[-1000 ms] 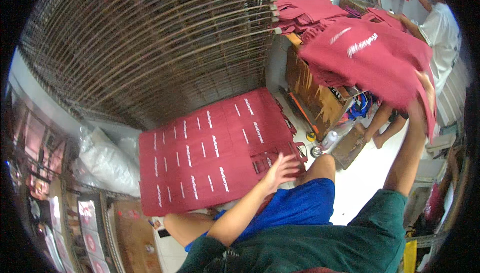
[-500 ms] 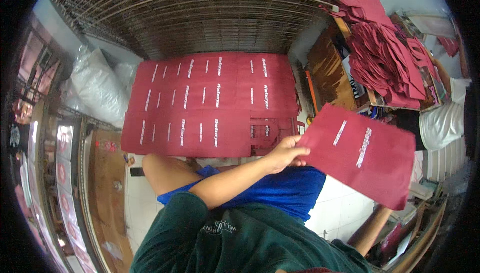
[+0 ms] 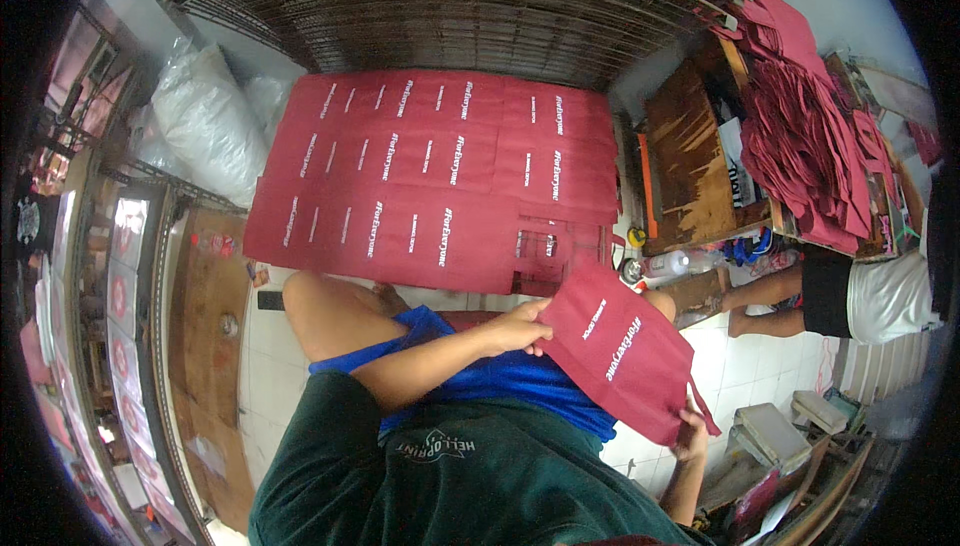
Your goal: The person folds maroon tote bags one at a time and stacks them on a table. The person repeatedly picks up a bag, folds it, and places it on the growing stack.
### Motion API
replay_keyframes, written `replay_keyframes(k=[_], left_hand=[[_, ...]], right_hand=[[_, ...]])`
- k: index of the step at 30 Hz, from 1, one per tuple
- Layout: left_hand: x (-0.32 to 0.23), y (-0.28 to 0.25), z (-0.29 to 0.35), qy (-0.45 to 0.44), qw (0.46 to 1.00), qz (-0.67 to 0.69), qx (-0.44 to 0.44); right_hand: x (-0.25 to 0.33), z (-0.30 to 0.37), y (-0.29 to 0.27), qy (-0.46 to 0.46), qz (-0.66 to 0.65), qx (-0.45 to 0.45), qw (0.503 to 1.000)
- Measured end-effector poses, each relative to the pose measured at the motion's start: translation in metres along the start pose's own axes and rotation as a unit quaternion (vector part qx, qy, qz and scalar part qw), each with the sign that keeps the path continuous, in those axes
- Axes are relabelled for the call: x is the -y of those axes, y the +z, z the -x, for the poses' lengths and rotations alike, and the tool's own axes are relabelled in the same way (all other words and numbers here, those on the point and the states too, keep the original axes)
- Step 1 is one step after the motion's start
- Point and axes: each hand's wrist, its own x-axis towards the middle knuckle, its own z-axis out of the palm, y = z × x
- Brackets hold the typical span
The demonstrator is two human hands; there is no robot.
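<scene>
A maroon fabric tote bag [image 3: 622,358] with white print hangs tilted between my hands, in front of my right knee. My left hand [image 3: 520,328] pinches its upper left corner, the thumb on top. My right hand [image 3: 690,431] grips its lower right edge, beside a loose maroon strap; some of its fingers are hidden behind the cloth. Beyond my knees, several flat maroon printed bags [image 3: 400,208] lie side by side in rows on a low rack. At the near right of these rows a gap shows the rack's grid [image 3: 590,243].
Stacked wire racks [image 3: 450,16] rise behind the rows. At right, a heap of maroon bags [image 3: 800,151] covers a wooden table, and a person in black shorts [image 3: 826,296] stands beside it. White plastic sacks [image 3: 210,111] lean at left. A clear bottle [image 3: 665,265] stands near the table.
The bag has come left and closer to my body, with my left hand still on it. My right hand, previously mostly behind the bag, now shows at its lower edge. The view has shifted.
</scene>
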Motion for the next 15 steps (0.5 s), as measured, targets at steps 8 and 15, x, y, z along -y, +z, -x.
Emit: replay_keyframes(k=[8, 15], left_hand=[[-0.037, -0.053, 0.012, 0.06, 0.99, 0.073, -0.109], [0.076, -0.139, -0.047, 0.099, 0.916, -0.227, -0.316]], right_hand=[[0.071, -0.132, 0.089, -0.085, 0.166, 0.092, 0.978], [0.012, -0.293, 0.089, -0.011, 0.305, -0.073, 0.949]])
